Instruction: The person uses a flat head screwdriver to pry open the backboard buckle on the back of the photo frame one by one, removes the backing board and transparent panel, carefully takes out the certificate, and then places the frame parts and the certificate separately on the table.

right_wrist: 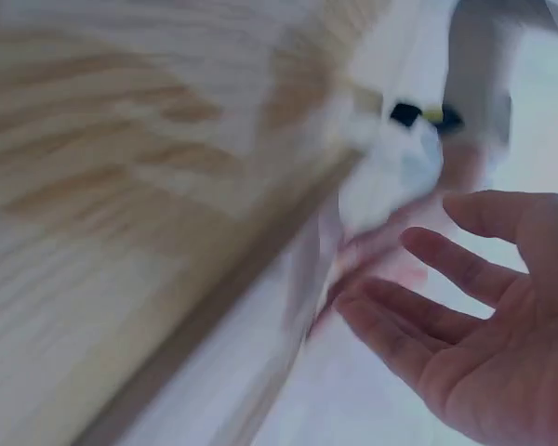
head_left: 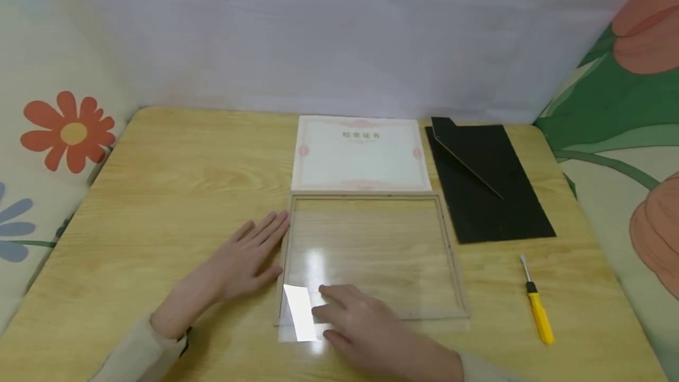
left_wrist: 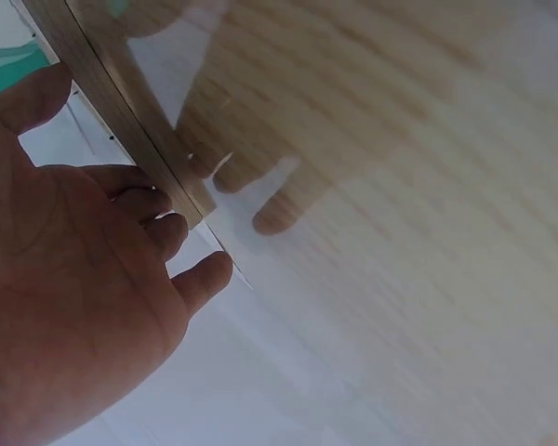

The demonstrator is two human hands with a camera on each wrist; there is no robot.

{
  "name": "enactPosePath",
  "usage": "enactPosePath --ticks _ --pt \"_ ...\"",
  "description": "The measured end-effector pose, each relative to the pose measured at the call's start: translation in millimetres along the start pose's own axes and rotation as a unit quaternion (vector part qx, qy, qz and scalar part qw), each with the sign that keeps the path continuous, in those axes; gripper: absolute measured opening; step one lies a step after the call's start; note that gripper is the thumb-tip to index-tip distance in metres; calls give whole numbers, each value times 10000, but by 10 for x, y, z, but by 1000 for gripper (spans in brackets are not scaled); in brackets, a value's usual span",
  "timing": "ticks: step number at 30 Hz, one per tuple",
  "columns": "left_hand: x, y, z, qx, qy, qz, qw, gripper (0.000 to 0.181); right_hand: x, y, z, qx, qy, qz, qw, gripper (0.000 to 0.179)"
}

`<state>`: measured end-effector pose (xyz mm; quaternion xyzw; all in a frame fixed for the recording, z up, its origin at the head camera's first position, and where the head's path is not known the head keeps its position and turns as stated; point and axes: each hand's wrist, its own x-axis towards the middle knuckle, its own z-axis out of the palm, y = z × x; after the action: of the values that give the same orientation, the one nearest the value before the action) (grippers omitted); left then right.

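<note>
A thin wooden picture frame (head_left: 366,196) lies flat on the table in the head view. Over it lies a clear sheet (head_left: 371,252), its lower edge reaching past the frame's near side and carrying a bright reflection. My left hand (head_left: 244,261) rests at the frame's left side, fingers extended, fingertips at its edge. In the left wrist view the palm of that left hand (left_wrist: 93,269) shows beside the frame's wooden bar (left_wrist: 121,111). Above the sheet's lower left part is my right hand (head_left: 366,326), fingers spread and slightly bent; whether it touches the sheet I cannot tell.
Behind the frame lies a white certificate (head_left: 366,161) with a pink border. To its right is a black backing board (head_left: 498,217) with its stand leg raised. A yellow-handled screwdriver (head_left: 540,317) lies at the right of the wooden table (head_left: 201,164). A white cloth (head_left: 329,34) hangs behind.
</note>
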<state>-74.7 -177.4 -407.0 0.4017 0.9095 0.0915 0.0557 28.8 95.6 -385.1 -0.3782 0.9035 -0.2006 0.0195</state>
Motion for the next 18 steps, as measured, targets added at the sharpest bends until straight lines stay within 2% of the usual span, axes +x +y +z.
enactPosePath --ticks 3,5,6,8,9,11,12,13,15,18 --pt "35 4 23 -25 -41 -16 10000 74 -289 261 -163 304 661 800 9941 25" --pt "6 3 7 -25 -96 -87 9999 75 -488 425 -247 383 985 1579 9818 21" --pt "-1 4 3 -36 -127 -128 9998 75 -593 500 -284 452 962 2124 9714 19" --pt "-7 11 -2 -100 -187 -184 9996 74 -808 622 -339 532 743 3178 9438 13" --pt "-7 16 -2 -138 -224 -208 9994 74 -910 670 -359 566 507 3671 9271 10" --pt "-2 26 -2 -226 -268 -248 9991 74 -1092 737 -382 618 30 4394 8961 9" --pt "2 29 0 -252 -288 -266 9989 74 -1165 761 -381 622 -133 4601 8856 11" --pt "1 34 1 -280 -307 -288 9987 73 -1226 779 -376 621 -248 4715 8793 13" --pt "-1 39 2 -306 -345 -322 9984 73 -1303 801 -354 813 -352 4830 8711 16" --pt "-1 45 2 -316 -366 -346 9982 74 -1328 810 -317 1342 -299 4936 8588 16"
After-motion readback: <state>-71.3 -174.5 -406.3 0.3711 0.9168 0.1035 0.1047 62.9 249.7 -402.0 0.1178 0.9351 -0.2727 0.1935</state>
